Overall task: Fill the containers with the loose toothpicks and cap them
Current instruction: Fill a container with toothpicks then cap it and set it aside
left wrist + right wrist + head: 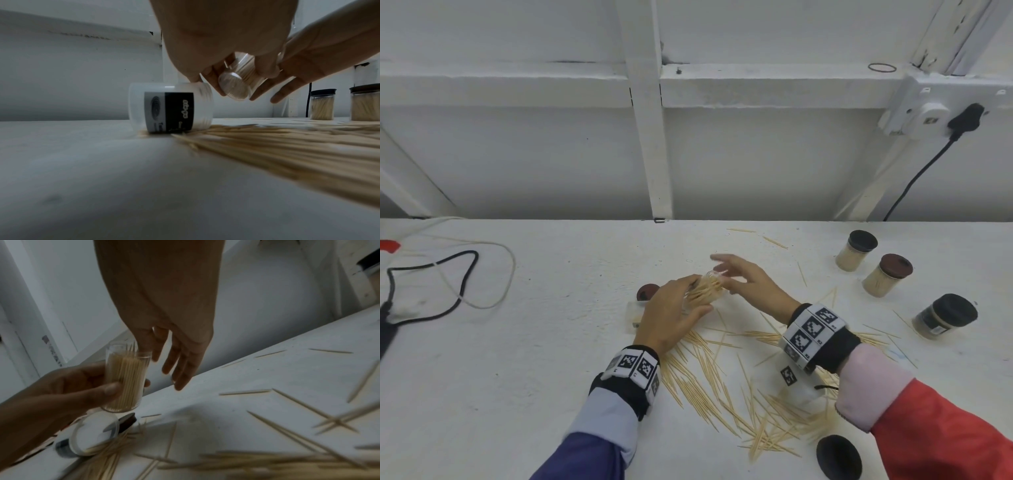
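**Clear jar of toothpicks held over the white tabletop**

Clear plastic, the small cylindrical jar [125, 378] packed with pale wooden toothpicks sits uncapped in my left hand [671, 317], whose fingers curl round its body. My right hand [753, 284] hovers at the jar's mouth, fingers [180, 369] spread and loose. Loose wooden toothpicks [722, 394] litter the white tabletop [517, 377] nearer me. Three capped, filled jars [887, 275] stand far right.

- Head view is bright and evenly lit; shadows are soft, and straight beams bow near the edges.
- Both wrist views are dim and grainy.
- Right hand [748, 286] fingertips smear with motion blur.
- Toothpicks [298, 154] below the fingers blur out of focus.
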